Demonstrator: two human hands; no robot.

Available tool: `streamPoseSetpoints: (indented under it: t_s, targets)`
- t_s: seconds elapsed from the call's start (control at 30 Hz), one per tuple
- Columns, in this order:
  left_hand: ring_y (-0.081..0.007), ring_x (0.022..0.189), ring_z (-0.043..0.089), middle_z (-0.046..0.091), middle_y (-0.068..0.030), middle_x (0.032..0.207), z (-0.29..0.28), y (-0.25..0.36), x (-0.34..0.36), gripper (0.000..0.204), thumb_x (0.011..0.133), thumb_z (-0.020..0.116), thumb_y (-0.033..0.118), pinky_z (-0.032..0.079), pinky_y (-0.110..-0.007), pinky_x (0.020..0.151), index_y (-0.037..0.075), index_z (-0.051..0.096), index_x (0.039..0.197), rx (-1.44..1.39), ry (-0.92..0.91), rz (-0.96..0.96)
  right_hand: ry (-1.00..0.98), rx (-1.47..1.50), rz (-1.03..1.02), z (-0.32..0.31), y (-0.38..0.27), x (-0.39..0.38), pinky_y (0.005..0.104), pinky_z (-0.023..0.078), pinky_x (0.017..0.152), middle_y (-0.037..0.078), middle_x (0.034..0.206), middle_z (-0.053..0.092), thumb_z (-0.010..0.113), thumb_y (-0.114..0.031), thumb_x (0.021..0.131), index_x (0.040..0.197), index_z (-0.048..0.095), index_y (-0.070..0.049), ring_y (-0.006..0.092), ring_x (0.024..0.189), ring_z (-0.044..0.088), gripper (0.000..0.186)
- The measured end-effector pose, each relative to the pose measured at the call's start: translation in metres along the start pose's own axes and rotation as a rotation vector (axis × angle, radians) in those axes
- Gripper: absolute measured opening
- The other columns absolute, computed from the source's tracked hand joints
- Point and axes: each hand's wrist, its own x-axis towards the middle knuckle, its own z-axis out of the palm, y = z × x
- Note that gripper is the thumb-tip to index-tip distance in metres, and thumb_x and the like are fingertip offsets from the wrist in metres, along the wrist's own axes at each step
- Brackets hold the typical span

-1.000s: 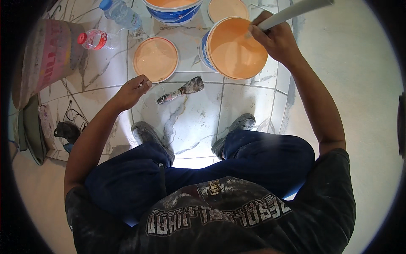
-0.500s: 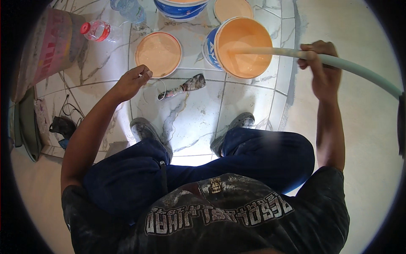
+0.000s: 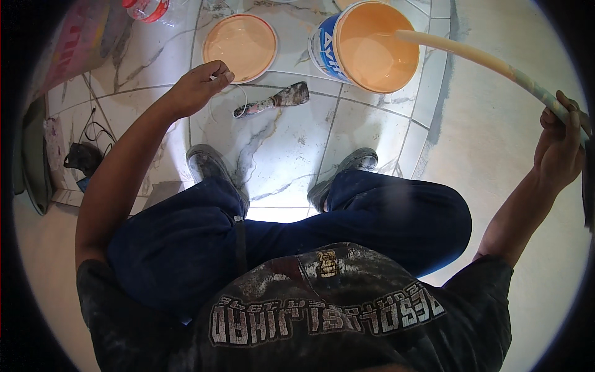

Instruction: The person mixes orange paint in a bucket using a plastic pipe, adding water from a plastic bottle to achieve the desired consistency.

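My right hand (image 3: 561, 146) is closed round a long pale green hose (image 3: 508, 69) at the far right. The hose's near part is coated in peach paint, and its end reaches into a tilted bucket (image 3: 322, 46) holding peach-coloured paint. In front of the tiles' middle, my left hand (image 3: 201, 90) is pinched on a thin white cord (image 3: 245, 99) that hangs in a loop. A round peach-smeared lid (image 3: 240, 48) lies just beyond that hand. Beside the cord rests a paint-stained putty knife (image 3: 276, 100) on the floor.
A plastic bottle with a red cap (image 3: 149, 8) lies at the top left. Near it stands a large translucent tub (image 3: 74, 46). A black object with a cable (image 3: 83, 158) sits at the left. My shoes (image 3: 214, 170) stand on the marbled tiles; a paler floor runs along the right.
My right hand has slid outward along the hose to the right, leaving more paint-coated hose exposed. My left hand keeps its pinch on the cord. The view has shifted slightly.
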Motion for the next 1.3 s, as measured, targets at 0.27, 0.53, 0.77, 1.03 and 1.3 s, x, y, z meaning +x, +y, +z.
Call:
streamPoseSetpoints:
  t_s: [0.27, 0.53, 0.77, 1.03, 1.3]
  targets:
    - [-0.0134, 0.077, 0.045, 0.051, -0.002, 0.083, 0.0, 0.003, 0.004, 0.029, 0.1, 0.053, 0.033, 0.041, -0.03, 0.072, 0.005, 0.052, 0.093, 0.019, -0.017, 0.012, -0.033, -0.193, 0.059, 0.081, 0.067, 0.007, 0.0253, 0.052, 0.065, 0.008, 0.08, 0.066, 0.055, -0.019, 0.1, 0.106, 0.065, 0.001, 0.0118, 0.071, 0.063, 0.023]
    - [-0.0113, 0.079, 0.047, 0.053, -0.0001, 0.088, -0.009, -0.009, -0.003, 0.024, 0.098, 0.057, 0.028, 0.042, -0.028, 0.074, 0.005, 0.055, 0.099, 0.024, 0.084, 0.001, -0.179, -0.023, 0.096, 0.195, 0.104, 0.005, 0.0261, 0.05, 0.069, 0.006, 0.083, 0.063, 0.065, -0.013, 0.093, 0.098, 0.062, -0.001, 0.0132, 0.075, 0.061, 0.013]
    - [-0.0281, 0.115, 0.057, 0.05, -0.0223, 0.132, -0.032, 0.016, 0.037, 0.07, 0.086, 0.068, 0.034, 0.043, -0.037, 0.099, -0.002, 0.036, 0.137, -0.098, 0.613, -0.064, -0.392, 0.004, 0.242, 0.145, 0.107, -0.03, 0.0324, 0.047, 0.07, 0.007, 0.082, 0.06, 0.068, -0.009, 0.087, 0.093, 0.064, 0.0, 0.0175, 0.079, 0.059, 0.011]
    - [-0.0395, 0.142, 0.022, 0.012, -0.0302, 0.153, -0.073, 0.028, 0.108, 0.134, 0.071, 0.083, 0.036, 0.024, -0.05, 0.115, 0.001, -0.021, 0.147, -0.527, 0.659, -0.115, -0.165, -0.012, 0.178, 0.172, 0.135, 0.014, 0.024, 0.052, 0.074, 0.008, 0.096, 0.061, 0.062, -0.01, 0.095, 0.099, 0.059, 0.002, 0.012, 0.08, 0.06, 0.013]
    - [-0.0382, 0.142, 0.022, 0.009, -0.0243, 0.155, -0.093, 0.024, 0.127, 0.138, 0.065, 0.089, 0.034, 0.02, -0.057, 0.114, 0.005, -0.017, 0.149, -0.63, 0.781, 0.03, -0.441, -0.122, 0.135, 0.141, 0.103, -0.026, 0.032, 0.049, 0.071, 0.011, 0.087, 0.063, 0.065, -0.004, 0.089, 0.089, 0.062, 0.0, 0.0188, 0.08, 0.061, 0.005]
